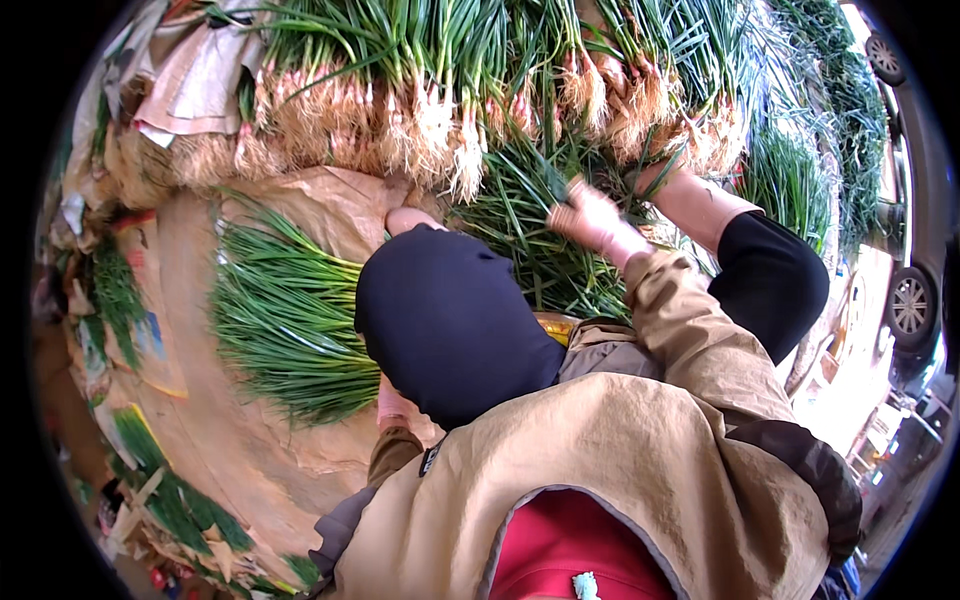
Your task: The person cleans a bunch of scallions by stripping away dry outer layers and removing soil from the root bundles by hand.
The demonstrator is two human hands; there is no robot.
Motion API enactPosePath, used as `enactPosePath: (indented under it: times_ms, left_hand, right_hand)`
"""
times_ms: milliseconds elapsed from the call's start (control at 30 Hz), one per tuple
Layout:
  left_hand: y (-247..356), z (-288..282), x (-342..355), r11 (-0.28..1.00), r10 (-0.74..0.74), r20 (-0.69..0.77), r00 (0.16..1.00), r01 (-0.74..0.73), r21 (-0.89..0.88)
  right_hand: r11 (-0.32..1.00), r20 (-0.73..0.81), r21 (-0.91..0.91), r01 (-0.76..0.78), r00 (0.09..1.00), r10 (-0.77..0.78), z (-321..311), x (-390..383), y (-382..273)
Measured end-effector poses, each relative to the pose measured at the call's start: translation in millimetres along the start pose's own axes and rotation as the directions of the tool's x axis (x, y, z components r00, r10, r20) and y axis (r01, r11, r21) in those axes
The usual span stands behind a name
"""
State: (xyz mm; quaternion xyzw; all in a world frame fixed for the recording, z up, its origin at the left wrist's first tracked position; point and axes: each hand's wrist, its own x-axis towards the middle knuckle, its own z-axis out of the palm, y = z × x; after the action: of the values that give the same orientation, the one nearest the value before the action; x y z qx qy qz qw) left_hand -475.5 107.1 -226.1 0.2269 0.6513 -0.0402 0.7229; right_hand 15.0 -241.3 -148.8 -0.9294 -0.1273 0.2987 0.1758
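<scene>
My right hand [590, 215] is raised over a heap of loose green leaves [530, 270], its fingers smeared by motion at some green blades; whether it grips them is unclear. My left hand [392, 405] shows only as a bit of skin beside my bent left knee [450, 320], its fingers hidden. It is at the base of a fanned bunch of long green stalks [280, 310] lying on brown paper [190, 380]; its grip on them is hidden.
Rows of green plants with pale hairy roots [420, 130] line the far side. My right leg [760, 280] is bent at the right. More greens [790, 180] lie beyond it, with vehicle wheels [910, 305] at the right rim. Sacking [190, 90] lies at upper left.
</scene>
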Motion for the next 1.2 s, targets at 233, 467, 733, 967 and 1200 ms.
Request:
enactPosePath:
  times_ms: [233,467,733,967,1200]
  left_hand:
    - [33.1,35.9,-34.1,0.976,0.194,0.035,0.980,-0.197,0.097]
    - [121.9,94.9,-139.1,0.784,0.604,0.103,0.790,-0.612,0.104]
    - [234.2,295.6,-214.9,0.538,0.701,0.475,0.533,-0.831,0.138]
    - [288.1,405.9,-96.0,0.390,0.698,0.552,0.457,-0.888,0.242]
    - [281.8,513.3,-48.0,0.565,0.406,0.641,0.651,-0.730,0.383]
  right_hand:
    - [0.928,0.523,-0.141,0.345,0.822,-0.226,24.4,-20.7,9.2]
    - [0.887,-0.056,0.274,0.371,0.927,-0.371,-62.5,13.2,-30.6]
    - [0.450,0.008,0.876,0.174,0.927,-0.375,-51.7,28.2,-47.5]
    - [0.035,0.005,0.999,0.010,0.916,-0.401,-54.9,77.9,-131.1]
    - [0.422,0.330,0.872,-0.246,0.934,-0.137,-84.5,162.6,-209.5]
